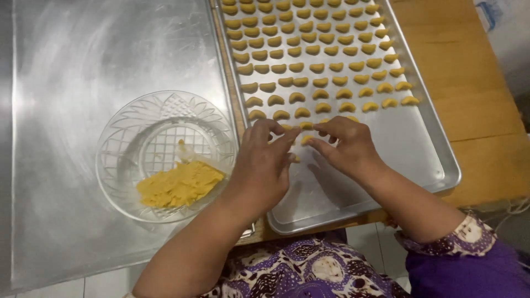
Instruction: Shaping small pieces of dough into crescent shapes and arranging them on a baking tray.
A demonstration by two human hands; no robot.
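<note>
My left hand (264, 160) and my right hand (345, 146) meet over the near part of a metal baking tray (408, 149). Between their fingertips is a small yellow dough piece (305, 138), pinched by both hands just above the tray. Rows of small crescent-shaped yellow dough pieces (309, 55) fill the far part of the tray. A clear cut-glass bowl (124, 132) to the left holds a lump of yellow dough (178, 185).
The bowl stands on a large steel sheet (83, 66) at the left. The tray rests on a wooden table (475, 83), its near edge overhanging toward my patterned purple clothing (309, 273). A tiled floor shows below.
</note>
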